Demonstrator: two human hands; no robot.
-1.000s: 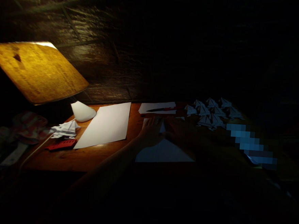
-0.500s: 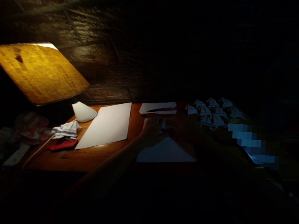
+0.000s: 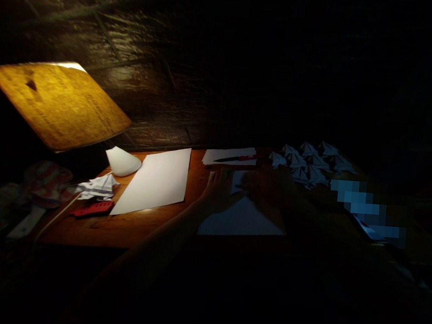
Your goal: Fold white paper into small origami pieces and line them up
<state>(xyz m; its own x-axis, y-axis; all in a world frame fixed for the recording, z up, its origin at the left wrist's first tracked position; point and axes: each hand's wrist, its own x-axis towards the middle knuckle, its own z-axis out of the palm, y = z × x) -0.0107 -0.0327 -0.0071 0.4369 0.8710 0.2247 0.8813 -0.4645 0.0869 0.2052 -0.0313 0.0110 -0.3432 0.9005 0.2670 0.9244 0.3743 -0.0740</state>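
A sheet of white paper [image 3: 241, 220] lies in shadow at the front of the wooden table, its near part folded into a triangular shape. My left hand [image 3: 218, 184] rests on its far left part, fingers stretched forward and lying flat. On the far right part is my right hand [image 3: 262, 185], very dark, with its fingers close to the paper's middle; how they are bent is hard to see. Between the two hands a pale patch of the same paper shows.
A large white sheet [image 3: 155, 182] lies left, near a lamp with a yellow shade [image 3: 60, 104] and white base [image 3: 123, 162]. A knife [image 3: 234, 158] lies on stacked paper [image 3: 211, 155]. Several folded paper pieces [image 3: 295, 158] stand right; one [image 3: 98, 187] sits left by a red object [image 3: 92, 209].
My right hand has shifted slightly right, away from my left hand, and more of the pale paper between them shows. My left hand stays on the paper.
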